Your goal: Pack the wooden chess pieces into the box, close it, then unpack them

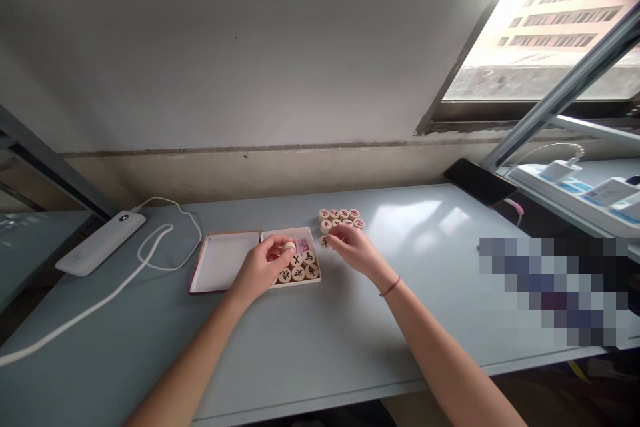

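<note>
My left hand pinches a round Chinese chess piece above the shallow white box. Inside the box lie several pale chess pieces with black characters, and something pink and white shows behind them. My left fingers hide the box's left part. To the right of the box, the fingers of my right hand are closed on another chess piece with a black mark, close to the desktop. Stacked rows of chess pieces with red characters stand just behind that hand, which covers some of them.
The box's open lid lies flat at its left. A white power bank with a white cable occupies the grey desk's left side. At the back right are a dark phone and a power strip; metal posts flank the desk.
</note>
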A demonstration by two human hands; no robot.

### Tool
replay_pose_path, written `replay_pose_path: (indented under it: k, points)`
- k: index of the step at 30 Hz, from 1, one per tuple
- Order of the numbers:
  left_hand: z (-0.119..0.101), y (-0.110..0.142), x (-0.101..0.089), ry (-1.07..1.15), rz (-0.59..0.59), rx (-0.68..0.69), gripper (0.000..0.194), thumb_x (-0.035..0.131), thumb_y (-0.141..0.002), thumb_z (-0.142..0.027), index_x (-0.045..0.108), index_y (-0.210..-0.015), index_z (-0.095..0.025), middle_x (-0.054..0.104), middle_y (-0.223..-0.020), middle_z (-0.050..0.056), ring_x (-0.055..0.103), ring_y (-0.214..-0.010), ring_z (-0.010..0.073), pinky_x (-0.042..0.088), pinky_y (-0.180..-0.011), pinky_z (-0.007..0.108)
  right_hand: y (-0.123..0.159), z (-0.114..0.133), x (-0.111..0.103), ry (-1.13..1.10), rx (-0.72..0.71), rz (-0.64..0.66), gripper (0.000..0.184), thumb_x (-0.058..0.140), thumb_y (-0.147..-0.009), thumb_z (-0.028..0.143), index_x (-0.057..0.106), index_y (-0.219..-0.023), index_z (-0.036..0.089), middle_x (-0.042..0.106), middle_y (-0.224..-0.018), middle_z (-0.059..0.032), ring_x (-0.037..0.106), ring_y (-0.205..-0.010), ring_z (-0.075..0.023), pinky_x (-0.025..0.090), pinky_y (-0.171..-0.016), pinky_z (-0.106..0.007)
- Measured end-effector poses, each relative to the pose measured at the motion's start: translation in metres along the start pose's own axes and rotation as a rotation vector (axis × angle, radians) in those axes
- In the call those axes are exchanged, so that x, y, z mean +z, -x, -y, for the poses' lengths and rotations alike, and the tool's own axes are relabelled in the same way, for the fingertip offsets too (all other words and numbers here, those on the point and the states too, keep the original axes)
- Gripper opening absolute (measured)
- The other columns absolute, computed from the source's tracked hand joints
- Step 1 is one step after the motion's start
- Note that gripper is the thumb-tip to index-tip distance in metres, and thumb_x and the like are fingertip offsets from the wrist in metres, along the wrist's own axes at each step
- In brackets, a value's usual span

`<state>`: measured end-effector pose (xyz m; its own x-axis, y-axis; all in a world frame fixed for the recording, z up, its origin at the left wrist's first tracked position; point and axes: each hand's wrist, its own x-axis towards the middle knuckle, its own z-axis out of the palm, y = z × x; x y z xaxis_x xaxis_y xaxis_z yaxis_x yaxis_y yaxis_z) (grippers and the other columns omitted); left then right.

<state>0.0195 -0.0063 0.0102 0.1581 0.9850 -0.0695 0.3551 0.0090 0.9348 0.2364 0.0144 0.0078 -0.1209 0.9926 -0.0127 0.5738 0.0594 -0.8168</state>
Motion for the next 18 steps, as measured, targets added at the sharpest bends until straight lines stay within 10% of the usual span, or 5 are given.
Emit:
replay_pose_path:
  k: [9, 18]
  points:
    - [0.000, 0.003, 0.009, 0.001, -0.047, 0.039, 0.037, 0.063, -0.076, -0.038, 0.060, -0.108, -0.019, 0.066, -0.097, 0.005, 0.065, -0.084, 0.0175, 0.055, -0.074, 0.029, -0.005, -0.012, 0.001, 0.192, 0.093, -0.066, 0.015, 0.049, -0.081, 0.035, 0.050, -0.076, 0.021, 0.048, -0.060, 0.0035, 0.041, -0.056, -0.0125, 0.029, -0.052, -0.024]
    - [-0.007, 0.013, 0.025, -0.204, -0.025, 0.325, 0.022, 0.057, -0.085, -0.034, 0.061, -0.104, -0.023, 0.063, -0.104, 0.005, 0.062, -0.082, 0.0150, 0.053, -0.072, 0.027, 0.020, 0.032, 0.009, -0.381, -0.088, 0.404, 0.040, 0.050, -0.084, 0.056, 0.054, -0.077, 0.017, 0.050, -0.068, 0.0008, 0.041, -0.058, -0.0091, 0.031, -0.050, -0.022]
